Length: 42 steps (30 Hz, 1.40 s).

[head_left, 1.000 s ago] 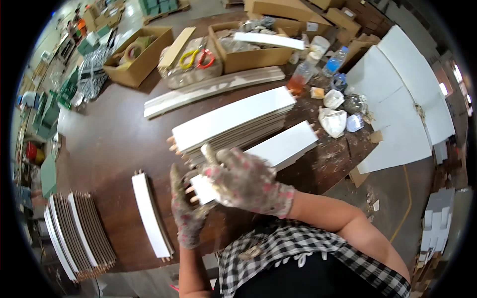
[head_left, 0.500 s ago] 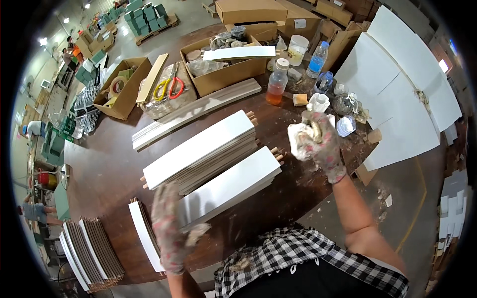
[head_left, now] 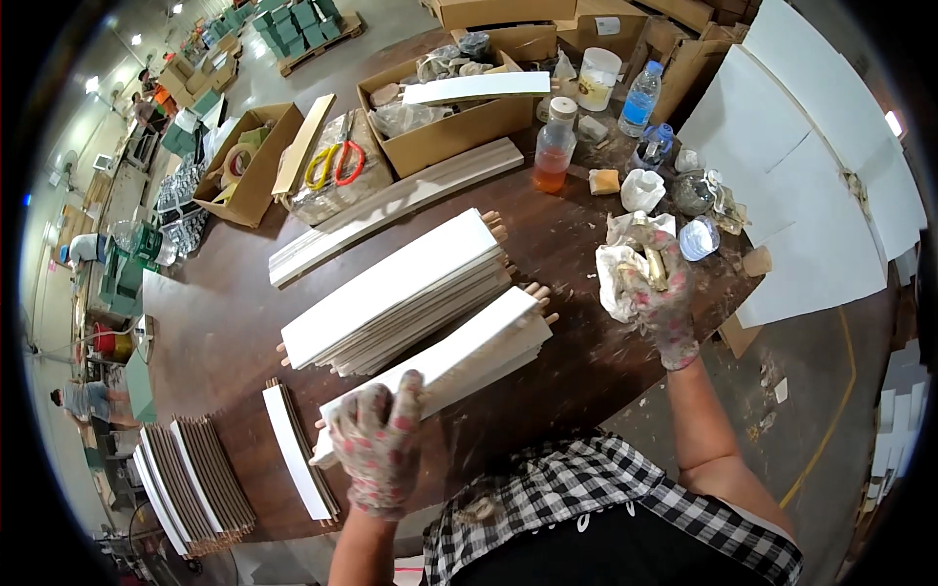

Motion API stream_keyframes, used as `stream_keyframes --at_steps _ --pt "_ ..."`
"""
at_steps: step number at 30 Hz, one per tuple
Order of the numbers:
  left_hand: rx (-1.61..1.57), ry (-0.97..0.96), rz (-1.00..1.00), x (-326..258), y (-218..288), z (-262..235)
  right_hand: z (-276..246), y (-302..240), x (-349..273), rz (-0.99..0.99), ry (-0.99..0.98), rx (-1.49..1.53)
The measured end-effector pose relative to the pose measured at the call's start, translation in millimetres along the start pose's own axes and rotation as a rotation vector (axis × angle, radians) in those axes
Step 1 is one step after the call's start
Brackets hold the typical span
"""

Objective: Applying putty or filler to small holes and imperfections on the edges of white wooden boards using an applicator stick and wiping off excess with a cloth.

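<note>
My left hand (head_left: 379,439), in a stained, pink-spotted work glove, is closed on the near end of a white slat (head_left: 440,356) with round wooden pegs at its ends. The slat lies tilted over the nearer stack of like slats (head_left: 498,369). My right hand (head_left: 669,308), gloved the same way, is at the right side of the table. Its fingers are closed round a crumpled white rag (head_left: 616,283). A short yellowish piece (head_left: 653,266) shows at these fingers; its kind cannot be made out. A taller stack of white slats (head_left: 391,293) lies just beyond the left hand's stack.
Bottles, including one with orange liquid (head_left: 553,156), stand beyond my right hand. Cardboard boxes (head_left: 440,146), a wrapped bundle with scissors (head_left: 334,164) and long grey strips (head_left: 391,215) line the far side. More slats (head_left: 195,483) stand at the left. White panels (head_left: 791,195) lean at the right.
My left hand has closed on the near end of the top slat and shifted it out of line with its stack. The right hand, still with the rag, has moved slightly right and down.
</note>
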<state>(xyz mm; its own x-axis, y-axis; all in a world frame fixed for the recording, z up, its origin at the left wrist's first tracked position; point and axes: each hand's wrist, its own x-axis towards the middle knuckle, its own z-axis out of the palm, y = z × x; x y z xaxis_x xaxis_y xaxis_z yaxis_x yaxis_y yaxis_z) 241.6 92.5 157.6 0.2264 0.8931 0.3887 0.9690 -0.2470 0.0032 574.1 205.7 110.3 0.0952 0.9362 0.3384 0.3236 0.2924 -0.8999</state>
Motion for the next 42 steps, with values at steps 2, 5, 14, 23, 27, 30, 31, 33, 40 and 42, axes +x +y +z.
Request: stream_keyframes --at_steps 2,5,14,23,27,30,31,33,40,42 --pt "-0.077 0.011 -0.040 -3.8 14.4 4.6 -1.3 -2.2 -0.8 -0.031 -0.011 -0.045" --pt "-0.122 -0.044 -0.039 -16.7 16.7 17.0 -11.6 -11.9 3.4 0.023 -0.077 0.336" --pt "-0.203 -0.217 -0.082 14.1 5.0 4.9 14.0 -78.9 16.8 0.155 -0.466 0.189" --pt "-0.257 -0.589 -0.102 34.0 -8.2 4.2 7.9 -84.6 9.6 0.231 -0.530 0.274" --pt "-0.318 -0.268 -0.007 25.9 -1.8 1.5 18.9 -85.6 -11.0 0.066 -0.508 0.076" --pt "-0.340 -0.196 -0.007 12.8 2.5 11.1 43.2 -84.4 -30.7 -0.175 -0.463 -0.124" --pt "-0.342 -0.190 0.005 15.0 3.0 10.2 46.3 -84.8 -34.0 -0.193 -0.432 -0.188" --pt "-0.369 -0.204 0.005 14.9 2.8 12.9 43.1 -81.2 -39.2 -0.203 -0.400 -0.260" --pt "-0.368 -0.227 -0.003 15.5 -0.1 13.9 47.5 -80.1 -48.1 -0.280 -0.348 -0.375" --pt "-0.362 -0.224 0.009 17.1 0.2 12.8 38.5 -76.0 -44.0 -0.232 -0.318 -0.395"
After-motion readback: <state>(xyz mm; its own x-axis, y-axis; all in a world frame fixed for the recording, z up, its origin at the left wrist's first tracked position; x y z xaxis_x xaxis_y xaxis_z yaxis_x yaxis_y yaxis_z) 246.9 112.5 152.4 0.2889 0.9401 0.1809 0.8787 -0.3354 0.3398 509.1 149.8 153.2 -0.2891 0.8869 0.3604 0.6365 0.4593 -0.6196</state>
